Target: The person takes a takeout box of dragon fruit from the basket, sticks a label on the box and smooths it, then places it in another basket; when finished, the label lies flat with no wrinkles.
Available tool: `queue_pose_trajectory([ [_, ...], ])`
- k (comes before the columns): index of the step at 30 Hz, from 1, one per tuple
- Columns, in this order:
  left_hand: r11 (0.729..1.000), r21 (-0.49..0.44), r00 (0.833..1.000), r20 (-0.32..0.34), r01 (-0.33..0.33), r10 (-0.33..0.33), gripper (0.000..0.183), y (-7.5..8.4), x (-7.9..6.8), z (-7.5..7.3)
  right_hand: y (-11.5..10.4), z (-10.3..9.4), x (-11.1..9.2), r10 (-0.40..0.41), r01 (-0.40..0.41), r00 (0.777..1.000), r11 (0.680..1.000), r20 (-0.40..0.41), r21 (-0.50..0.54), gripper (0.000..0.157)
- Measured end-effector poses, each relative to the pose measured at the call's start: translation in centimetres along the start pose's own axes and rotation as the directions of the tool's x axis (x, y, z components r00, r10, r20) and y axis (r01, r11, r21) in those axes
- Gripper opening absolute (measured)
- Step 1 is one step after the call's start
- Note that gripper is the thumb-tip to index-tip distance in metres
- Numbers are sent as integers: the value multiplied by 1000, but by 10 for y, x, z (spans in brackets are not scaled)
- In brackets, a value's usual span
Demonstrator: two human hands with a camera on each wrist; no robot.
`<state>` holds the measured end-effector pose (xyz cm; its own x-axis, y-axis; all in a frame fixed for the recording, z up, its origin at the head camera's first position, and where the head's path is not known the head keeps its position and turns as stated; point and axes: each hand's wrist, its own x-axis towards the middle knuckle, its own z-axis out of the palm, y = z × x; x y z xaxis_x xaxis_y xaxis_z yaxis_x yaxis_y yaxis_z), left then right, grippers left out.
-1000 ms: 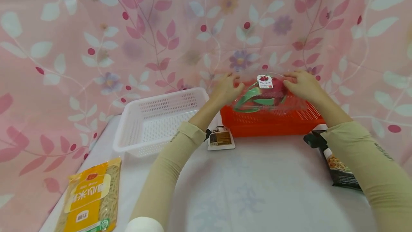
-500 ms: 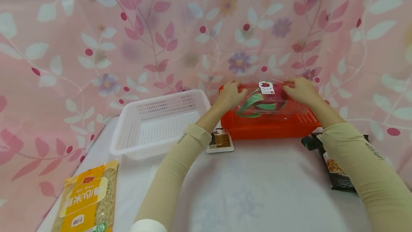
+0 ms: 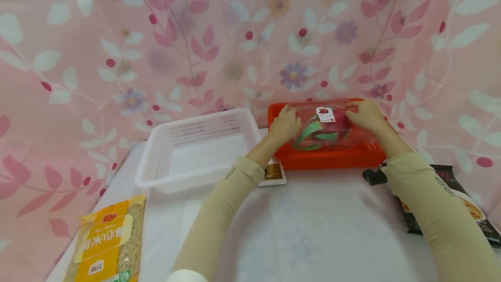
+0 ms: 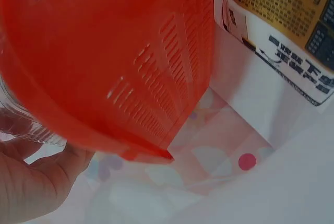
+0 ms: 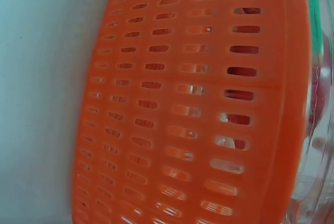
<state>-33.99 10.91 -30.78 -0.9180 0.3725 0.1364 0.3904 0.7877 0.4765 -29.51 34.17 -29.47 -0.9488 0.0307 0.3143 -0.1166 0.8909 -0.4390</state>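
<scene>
In the head view, a clear plastic box with a white label and a red fruit with green scales inside lies low in the red perforated basket. My left hand grips the box's left end, and my right hand grips its right end. From the left wrist, the left hand shows thumb and fingers at the box's clear edge, beside the basket wall. The right wrist view is filled by the basket's slotted side, with the clear box along its rim; the right hand is out of sight there.
A white perforated basket stands left of the red one. A flat pack with a brown label lies partly under the left forearm. A yellow packet is at front left. A black packet lies partly behind the right sleeve.
Both hands have lowered the clear box from above the red basket down into it. The forearms have shifted a little, and more of the black packet shows.
</scene>
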Motion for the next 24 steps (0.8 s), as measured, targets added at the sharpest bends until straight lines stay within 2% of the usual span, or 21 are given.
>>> queue_pose_trajectory([
  [4,998,34,999,25,46,-47,42,1,0,9,2,4,-2,36,-36,999,999,38,8,40],
  [11,995,59,996,19,82,-84,41,-1,3,19,7,12,-4,118,-124,989,990,86,63,41],
  [17,991,85,994,32,106,-109,41,-1,4,23,11,18,-4,99,-103,994,991,52,83,37],
  [24,985,153,997,8,75,-77,37,-8,2,32,17,27,-5,81,-88,995,990,62,109,37],
])
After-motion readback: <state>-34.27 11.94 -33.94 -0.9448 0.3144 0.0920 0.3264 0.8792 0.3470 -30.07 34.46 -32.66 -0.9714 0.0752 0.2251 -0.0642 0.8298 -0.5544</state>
